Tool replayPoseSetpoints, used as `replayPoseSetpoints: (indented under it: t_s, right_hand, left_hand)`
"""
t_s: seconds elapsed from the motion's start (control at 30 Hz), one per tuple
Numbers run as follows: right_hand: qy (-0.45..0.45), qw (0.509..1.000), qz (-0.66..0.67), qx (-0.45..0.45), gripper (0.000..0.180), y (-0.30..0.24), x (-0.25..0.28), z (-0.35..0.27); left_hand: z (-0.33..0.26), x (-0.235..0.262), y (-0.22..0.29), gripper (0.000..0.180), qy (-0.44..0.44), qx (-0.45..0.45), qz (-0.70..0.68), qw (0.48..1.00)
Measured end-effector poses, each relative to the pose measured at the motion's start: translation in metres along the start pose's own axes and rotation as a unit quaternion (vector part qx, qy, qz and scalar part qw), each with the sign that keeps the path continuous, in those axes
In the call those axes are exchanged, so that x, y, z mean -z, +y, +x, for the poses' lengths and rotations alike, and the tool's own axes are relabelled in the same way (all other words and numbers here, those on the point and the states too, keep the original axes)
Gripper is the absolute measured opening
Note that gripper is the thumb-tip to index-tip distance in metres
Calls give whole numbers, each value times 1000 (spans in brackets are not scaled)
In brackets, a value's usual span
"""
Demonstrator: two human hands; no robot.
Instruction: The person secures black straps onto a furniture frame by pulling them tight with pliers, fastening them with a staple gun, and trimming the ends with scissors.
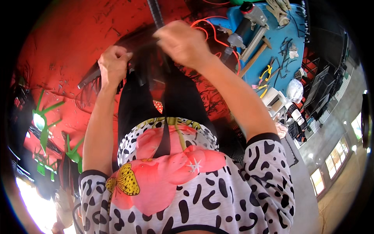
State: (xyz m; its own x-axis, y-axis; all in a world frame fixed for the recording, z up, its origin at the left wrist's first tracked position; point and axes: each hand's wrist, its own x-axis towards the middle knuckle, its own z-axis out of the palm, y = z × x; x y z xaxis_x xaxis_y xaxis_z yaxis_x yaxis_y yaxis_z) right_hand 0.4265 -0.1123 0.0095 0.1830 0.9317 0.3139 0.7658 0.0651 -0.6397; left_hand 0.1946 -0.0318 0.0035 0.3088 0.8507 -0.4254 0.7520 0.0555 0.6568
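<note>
Above my lap, a dark frame or woven piece (142,41) with black strips is blurred, so its exact shape cannot be told. My left hand (113,66) is at its left side, thumb and fingers pinched together; what lies between them is hidden. On the other side, higher up, my right hand (183,45) is closed with curled fingers and smeared by motion. A long dark bar (156,13) runs up past its fingertips. One black strip (165,136) hangs down over my patterned shirt.
Red sheeting (78,39) strewn with dark scraps lies ahead. On the right, a blue surface (286,43) carries a nail gun (253,17), a hammer (255,56), yellow-handled pliers (265,73) and black offcuts. An orange hose (214,33) loops beside it. Green-legged items (43,121) stand left.
</note>
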Motion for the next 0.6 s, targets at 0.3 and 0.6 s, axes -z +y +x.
replayPoseSetpoints:
  t_s: [0.3,0.6]
  right_hand:
    - [72,820,-266,-502,93,174,79,-72]
    - [93,714,-156,-677,80,216,51,-43]
  left_hand:
    - [5,5,-1,13,16,-15,-22,1000]
    - [9,14,6,15,10,10,-21,1000]
